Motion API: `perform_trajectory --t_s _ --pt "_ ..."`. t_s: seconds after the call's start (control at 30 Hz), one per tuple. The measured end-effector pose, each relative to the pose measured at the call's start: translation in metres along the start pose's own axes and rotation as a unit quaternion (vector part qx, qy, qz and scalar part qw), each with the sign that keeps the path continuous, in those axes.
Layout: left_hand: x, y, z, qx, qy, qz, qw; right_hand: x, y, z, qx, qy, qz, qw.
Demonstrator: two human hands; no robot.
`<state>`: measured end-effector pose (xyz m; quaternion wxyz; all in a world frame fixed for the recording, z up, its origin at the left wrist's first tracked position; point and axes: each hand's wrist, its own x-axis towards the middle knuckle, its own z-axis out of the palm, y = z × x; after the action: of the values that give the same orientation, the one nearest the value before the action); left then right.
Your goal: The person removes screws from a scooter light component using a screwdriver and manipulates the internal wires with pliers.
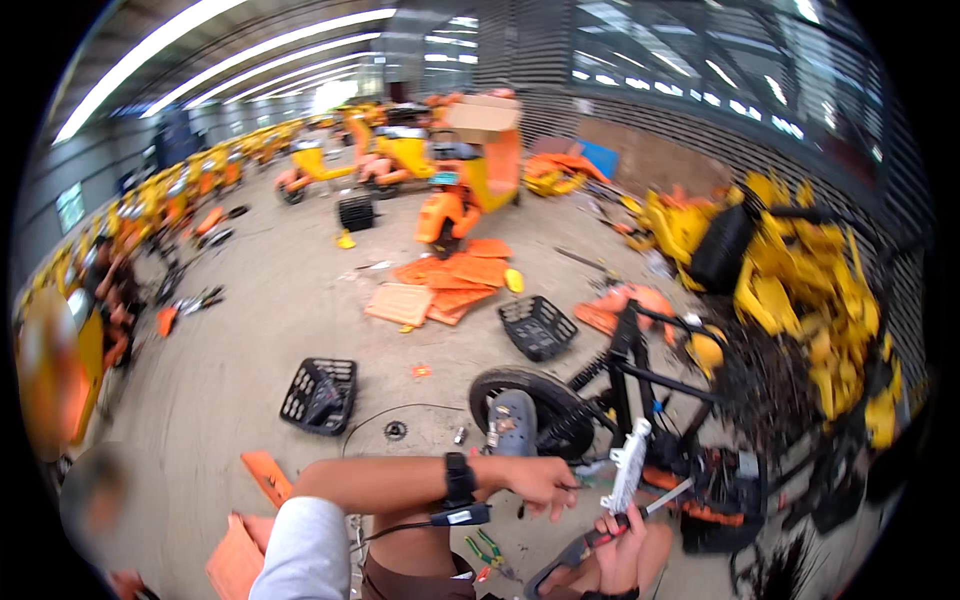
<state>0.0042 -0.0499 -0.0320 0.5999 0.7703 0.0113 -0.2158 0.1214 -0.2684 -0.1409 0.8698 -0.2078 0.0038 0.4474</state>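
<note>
My left hand (pixel 542 484) reaches across from the left with its fingers curled down; a small thin dark bit shows at the fingertips, too small to name. My right hand (pixel 624 552) is closed round a screwdriver (pixel 604 536) with a red and black handle, its shaft slanting up to the right. Just above the right-hand fingers a silver-white ribbed metal part (pixel 628 468) stands tilted; whether those fingers also grip it I cannot tell. Beyond is a stripped black scooter frame (pixel 632 362) with its wheel (pixel 530 385), my shoe (pixel 512 424) against it.
Green-handled pliers (pixel 487 547) lie on the floor by my legs. Black baskets (pixel 320 396) and orange panels (pixel 450 280) lie ahead. Yellow body panels (pixel 790 290) and dark cables (pixel 765 370) are heaped on the right. Scooters (pixel 462 200) stand farther back; a person (pixel 112 290) is at left.
</note>
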Motion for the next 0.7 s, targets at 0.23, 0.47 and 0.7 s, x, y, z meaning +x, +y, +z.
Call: perform_trajectory --t_s 0.23,0.47,0.7 --pt "0.013 0.024 0.012 0.057 -0.093 0.023 0.994 0.009 -0.008 -0.013 -0.081 0.058 -0.049 0.994" --pt "0.022 0.017 0.012 -0.001 0.023 0.026 0.999 0.0 0.002 0.008 -0.242 0.1 -0.102 0.96" --pt "0.031 0.008 0.013 -0.024 0.083 0.006 0.996 -0.015 0.007 0.031 -0.458 0.069 -0.206 0.862"
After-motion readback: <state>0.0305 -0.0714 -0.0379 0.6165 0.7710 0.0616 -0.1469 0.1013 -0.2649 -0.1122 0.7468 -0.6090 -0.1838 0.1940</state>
